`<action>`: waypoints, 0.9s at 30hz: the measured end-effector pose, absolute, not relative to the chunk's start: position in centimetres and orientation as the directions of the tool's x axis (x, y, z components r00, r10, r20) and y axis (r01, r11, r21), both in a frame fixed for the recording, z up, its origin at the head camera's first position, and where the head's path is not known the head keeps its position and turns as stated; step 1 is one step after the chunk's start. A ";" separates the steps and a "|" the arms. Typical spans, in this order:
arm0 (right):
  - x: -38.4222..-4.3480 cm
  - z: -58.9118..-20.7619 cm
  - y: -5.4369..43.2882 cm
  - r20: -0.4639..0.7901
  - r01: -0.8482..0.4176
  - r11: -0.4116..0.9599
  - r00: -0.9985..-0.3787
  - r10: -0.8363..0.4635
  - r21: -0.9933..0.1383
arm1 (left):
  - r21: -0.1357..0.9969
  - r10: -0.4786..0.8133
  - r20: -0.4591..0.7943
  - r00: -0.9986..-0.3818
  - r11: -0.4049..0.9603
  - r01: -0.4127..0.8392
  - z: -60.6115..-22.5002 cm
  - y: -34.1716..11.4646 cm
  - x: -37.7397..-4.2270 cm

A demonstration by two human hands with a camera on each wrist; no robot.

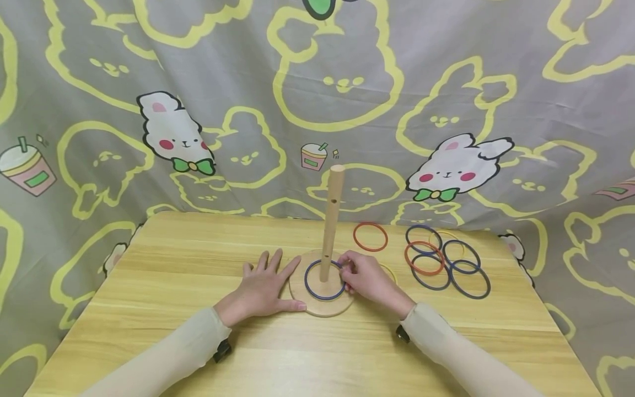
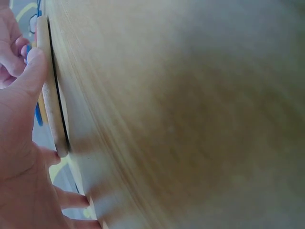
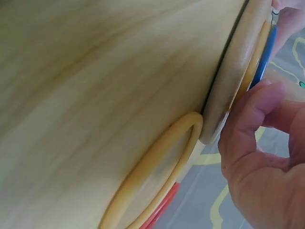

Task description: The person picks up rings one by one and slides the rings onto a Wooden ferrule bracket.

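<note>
A round wooden base (image 1: 322,310) with an upright wooden peg (image 1: 333,215) stands on the table. Around the foot of the peg lies a blue ring (image 1: 324,298), stacked over a yellow ring (image 3: 251,66) that shows in the right wrist view. My right hand (image 1: 369,278) pinches the blue ring's right edge between thumb and curled fingers. Spread out beside the base, my left hand (image 1: 263,286) has its thumb and index finger at the disc's left rim. In the left wrist view, the thumb (image 2: 35,71) rests against the edge of the disc.
Right of the base, another yellow ring (image 3: 143,164) lies on the table (image 1: 198,242), partly behind my right hand. A red ring (image 1: 370,236) lies behind it. Farther right, several blue rings, a red ring (image 1: 424,258) and a yellow one overlap. A patterned curtain (image 1: 248,82) hangs at the back.
</note>
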State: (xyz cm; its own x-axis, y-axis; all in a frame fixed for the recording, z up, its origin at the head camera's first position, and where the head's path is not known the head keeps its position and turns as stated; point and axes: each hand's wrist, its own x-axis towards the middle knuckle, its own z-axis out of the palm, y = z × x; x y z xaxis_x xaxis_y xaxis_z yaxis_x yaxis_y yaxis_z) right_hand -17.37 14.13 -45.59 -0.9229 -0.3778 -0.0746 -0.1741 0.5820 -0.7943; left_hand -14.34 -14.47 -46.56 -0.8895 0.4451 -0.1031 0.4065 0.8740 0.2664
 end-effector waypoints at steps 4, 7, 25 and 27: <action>-17.2 -45.6 14.9 -0.042 -0.201 0.626 -0.935 -0.352 -0.753 | 0.272 0.448 -0.088 -0.889 0.870 0.411 -46.8 -14.4 -14.4; -17.0 -45.4 16.0 0.000 -0.233 0.672 -0.945 -0.328 -0.703 | 0.270 0.452 -0.086 -0.888 0.868 0.416 -46.9 -14.3 -14.5; -14.1 -45.8 21.6 0.000 -0.424 0.740 -0.868 -0.496 -0.522 | 0.238 0.433 -0.124 -0.893 0.886 0.397 -46.2 -14.2 -14.3; -13.7 -45.9 21.6 0.013 -0.470 0.740 -0.848 -0.530 -0.481 | 0.237 0.433 -0.127 -0.892 0.887 0.397 -46.2 -14.1 -14.3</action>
